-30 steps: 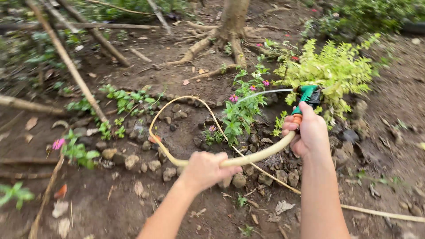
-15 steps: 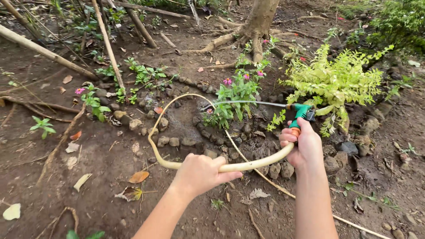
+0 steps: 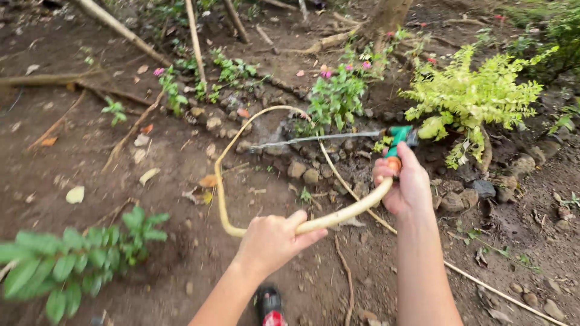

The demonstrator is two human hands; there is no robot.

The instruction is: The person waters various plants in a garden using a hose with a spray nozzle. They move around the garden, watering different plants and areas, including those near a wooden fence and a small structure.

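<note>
Two hands share one pale yellow hose (image 3: 338,214). The right hand (image 3: 406,187) has its grip wrapped tight round the green spray nozzle (image 3: 399,136) at the hose's end, fingers closed on the handle, and a thin jet of water (image 3: 314,138) shoots leftward from it onto the wet soil by the ring of stones (image 3: 302,170). The left hand (image 3: 273,240) has its grip closed round the hose lower down, where it curves up into a loop (image 3: 232,163) over the bare ground.

The hose runs back under the right forearm and off toward the lower right. Pink-flowered plants (image 3: 338,90) stand just behind the jet, and a yellow-green shrub (image 3: 477,93) sits just beyond the nozzle.

As I judge it, the loop is the weak spot: bent any tighter, it could kink and choke the flow. The narrow jet could also scour soil from the roots or flatten the flower stems if it strikes them directly. A red and black shoe (image 3: 269,306) stands on damp earth, which may be slippery.
</note>
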